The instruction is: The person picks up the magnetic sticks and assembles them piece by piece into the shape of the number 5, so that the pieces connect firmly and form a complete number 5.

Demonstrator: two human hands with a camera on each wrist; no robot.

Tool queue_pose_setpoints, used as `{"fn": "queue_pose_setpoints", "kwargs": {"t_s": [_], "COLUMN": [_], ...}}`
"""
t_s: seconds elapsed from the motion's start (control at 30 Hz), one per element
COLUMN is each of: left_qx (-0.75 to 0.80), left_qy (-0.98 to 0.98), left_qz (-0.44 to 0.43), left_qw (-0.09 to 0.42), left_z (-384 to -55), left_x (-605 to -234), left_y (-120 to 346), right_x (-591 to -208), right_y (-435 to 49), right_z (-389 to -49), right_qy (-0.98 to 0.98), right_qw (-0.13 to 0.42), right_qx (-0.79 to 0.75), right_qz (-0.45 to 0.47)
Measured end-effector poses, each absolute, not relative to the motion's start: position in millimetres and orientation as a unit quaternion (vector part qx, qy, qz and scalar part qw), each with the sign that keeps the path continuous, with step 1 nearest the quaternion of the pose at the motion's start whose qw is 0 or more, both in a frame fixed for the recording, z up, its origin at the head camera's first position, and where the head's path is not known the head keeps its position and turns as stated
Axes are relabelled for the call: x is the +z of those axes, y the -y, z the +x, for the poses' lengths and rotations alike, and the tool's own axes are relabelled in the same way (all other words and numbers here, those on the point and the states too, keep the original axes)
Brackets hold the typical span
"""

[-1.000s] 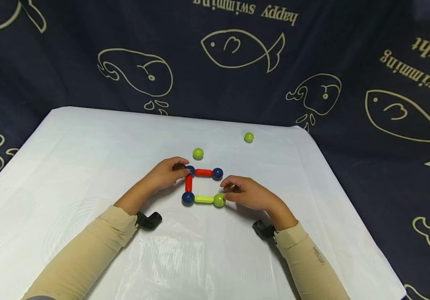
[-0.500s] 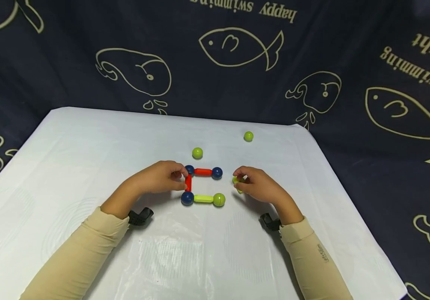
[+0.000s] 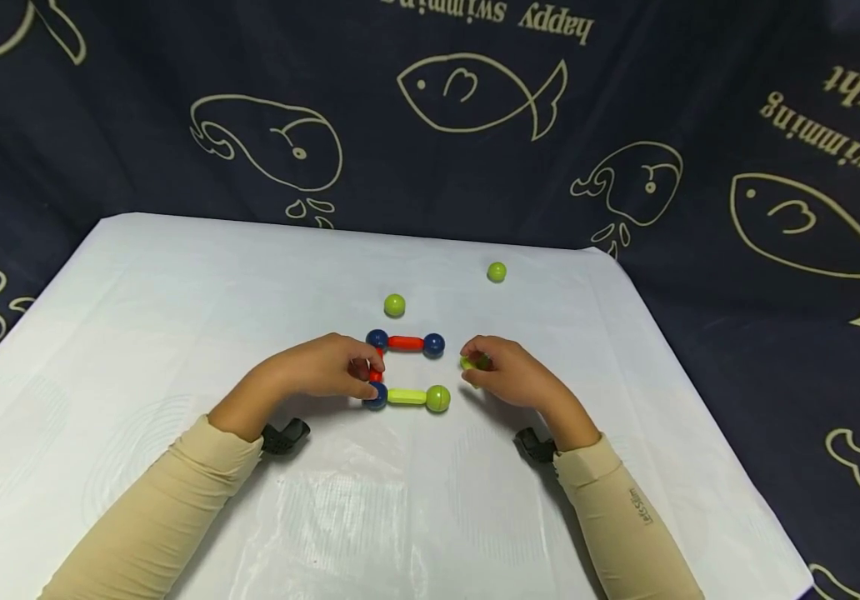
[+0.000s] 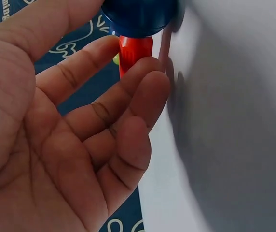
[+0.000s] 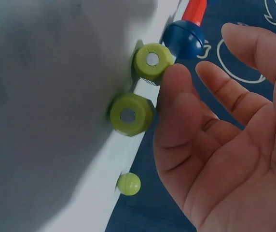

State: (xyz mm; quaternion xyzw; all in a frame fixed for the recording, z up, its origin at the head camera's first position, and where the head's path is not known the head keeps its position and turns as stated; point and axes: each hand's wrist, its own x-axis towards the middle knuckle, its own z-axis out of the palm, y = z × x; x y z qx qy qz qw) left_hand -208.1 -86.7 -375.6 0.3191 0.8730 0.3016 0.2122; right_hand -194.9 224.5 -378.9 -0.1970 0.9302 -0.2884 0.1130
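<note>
Magnetic balls and rods form a three-sided figure: two red rods (image 3: pixel 405 342), a yellow-green rod (image 3: pixel 407 397), blue balls (image 3: pixel 433 345) at three joints and a green ball (image 3: pixel 437 398) at the lower right. My left hand (image 3: pixel 325 367) is at its left side, thumb on the lower-left blue ball (image 4: pixel 140 17), index fingertip beside the upright red rod (image 4: pixel 135 53). My right hand (image 3: pixel 512 371), fingers loosely bent, is beside two short green rods (image 5: pixel 131 115) lying right of the figure. In the right wrist view their ends face the camera; a fingertip overlaps the farther rod (image 5: pixel 152 60).
Behind the figure a loose green ball (image 3: pixel 395 305) lies on the white-covered table (image 3: pixel 212 275). Farther back on the right is another green ball (image 3: pixel 497 272). A dark curtain (image 3: pixel 475 192) with fish and whale drawings hangs behind the table.
My left hand has moved down from the upper-left blue ball to the lower-left one. The right hand has left the lower-right green ball for the two green rods.
</note>
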Motion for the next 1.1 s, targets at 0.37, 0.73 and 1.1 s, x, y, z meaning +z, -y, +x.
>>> {"fn": "queue_pose_setpoints", "kwargs": {"t_s": [0.37, 0.73, 1.1], "left_qx": [0.299, 0.342, 0.350], "left_qy": [-0.880, -0.868, -0.872], "left_qz": [0.301, 0.293, 0.284], "left_qw": [0.211, 0.208, 0.190], "left_z": [-209.9, -219.3, -222.9], "left_x": [-376.9, -390.4, -392.7], "left_y": [85.6, 91.7, 91.8], "right_x": [-384.0, -383.7, -384.9], "right_y": [-219.1, -212.4, -210.2], "right_z": [-194.3, -191.4, -191.3], "right_qy": [-0.940, -0.946, -0.947], "right_qw": [0.090, 0.098, 0.103], "right_qx": [-0.260, -0.242, -0.236], "right_qz": [-0.203, -0.194, -0.191]}}
